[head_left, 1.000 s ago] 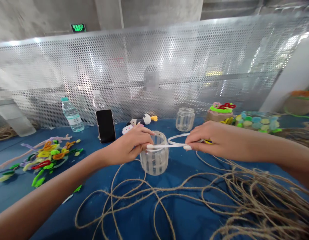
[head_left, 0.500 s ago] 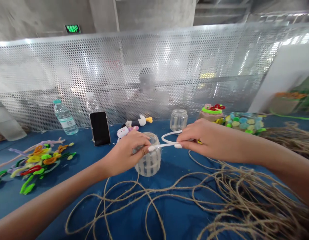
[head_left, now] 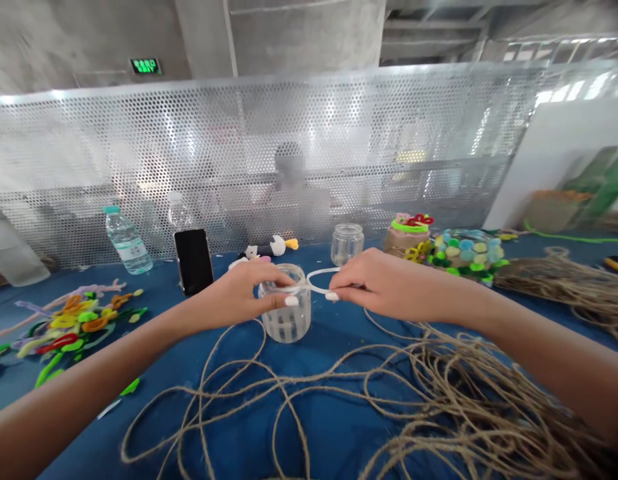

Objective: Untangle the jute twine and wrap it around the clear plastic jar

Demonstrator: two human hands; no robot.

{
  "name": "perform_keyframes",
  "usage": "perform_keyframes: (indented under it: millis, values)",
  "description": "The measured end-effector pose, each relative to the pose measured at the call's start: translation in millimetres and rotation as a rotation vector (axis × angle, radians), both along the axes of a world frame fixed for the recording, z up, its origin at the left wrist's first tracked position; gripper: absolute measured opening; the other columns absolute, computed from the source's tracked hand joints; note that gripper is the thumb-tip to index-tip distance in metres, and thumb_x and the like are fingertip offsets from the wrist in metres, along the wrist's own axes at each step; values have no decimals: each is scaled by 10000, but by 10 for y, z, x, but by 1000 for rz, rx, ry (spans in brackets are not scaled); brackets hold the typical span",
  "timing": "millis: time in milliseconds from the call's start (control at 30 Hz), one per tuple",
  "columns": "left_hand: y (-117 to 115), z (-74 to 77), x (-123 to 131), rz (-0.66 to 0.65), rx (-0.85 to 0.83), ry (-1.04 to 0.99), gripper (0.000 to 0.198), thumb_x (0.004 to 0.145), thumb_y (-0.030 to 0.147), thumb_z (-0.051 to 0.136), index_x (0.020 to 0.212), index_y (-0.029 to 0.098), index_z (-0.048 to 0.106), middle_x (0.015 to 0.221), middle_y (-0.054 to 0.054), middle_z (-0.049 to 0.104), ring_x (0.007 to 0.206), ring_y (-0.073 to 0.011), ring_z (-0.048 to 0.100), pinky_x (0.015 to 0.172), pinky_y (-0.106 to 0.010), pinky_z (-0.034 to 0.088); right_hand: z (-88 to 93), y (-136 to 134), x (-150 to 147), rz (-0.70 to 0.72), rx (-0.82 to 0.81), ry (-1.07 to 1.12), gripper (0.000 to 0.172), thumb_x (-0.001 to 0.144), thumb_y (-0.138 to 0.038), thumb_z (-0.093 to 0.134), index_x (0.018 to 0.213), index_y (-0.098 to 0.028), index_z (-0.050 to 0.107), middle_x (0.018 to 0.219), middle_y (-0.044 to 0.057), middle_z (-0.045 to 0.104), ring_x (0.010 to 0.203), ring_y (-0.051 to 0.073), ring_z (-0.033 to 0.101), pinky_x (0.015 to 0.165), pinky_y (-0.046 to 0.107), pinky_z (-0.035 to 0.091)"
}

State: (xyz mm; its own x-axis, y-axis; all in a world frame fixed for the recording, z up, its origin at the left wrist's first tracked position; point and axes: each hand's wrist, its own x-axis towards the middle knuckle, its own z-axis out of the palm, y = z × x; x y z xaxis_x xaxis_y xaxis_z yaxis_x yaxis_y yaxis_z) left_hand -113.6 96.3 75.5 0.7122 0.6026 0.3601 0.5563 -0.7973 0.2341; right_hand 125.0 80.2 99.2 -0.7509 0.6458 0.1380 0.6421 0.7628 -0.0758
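Observation:
A white pipe cleaner (head_left: 321,271) is stretched between my hands, bent into a small loop that crosses itself near the jar's rim. My left hand (head_left: 241,290) pinches one side of it between thumb and fingers, in front of the jar's mouth. With thumb and forefinger, my right hand (head_left: 376,283) grips the loop's other end, right of the jar. Behind my left fingers, a glass jar (head_left: 287,325) with pale vertical strips stands upright on the blue table (head_left: 333,340). Whether my left hand touches the jar I cannot tell.
Loose twine (head_left: 439,380) covers the front and right. Colourful pipe-cleaner pieces (head_left: 71,323) lie left, near a phone (head_left: 194,262) and a water bottle (head_left: 129,247). Behind stand a plain jar (head_left: 347,245) and decorated jars (head_left: 407,241). A perforated metal screen (head_left: 209,147) closes off the back.
The pipe cleaner's straight stretch between my hands has become a crossed loop. My left fingers have shifted across the jar's mouth. The view has moved slightly.

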Motion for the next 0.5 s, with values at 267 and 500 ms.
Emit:
perform_keyframes:
  millis: [267,500]
  values:
    - [-12,-17,17,30,63,8,210,853,216,455,818,173,658,807,-24,686,775,-144,611,807,-321,469,80,18,143,27,-43,48,269,857,-207,384,613,-156,486,592,-27,534,560,75,445,563,235,280]
    - [-40,-28,1,57,85,39,195,847,205,441,818,176,631,814,-21,671,844,-159,613,917,-378,429,36,150,167,17,-32,82,266,844,-221,378,657,-156,555,644,-9,580,600,93,486,592,246,309]
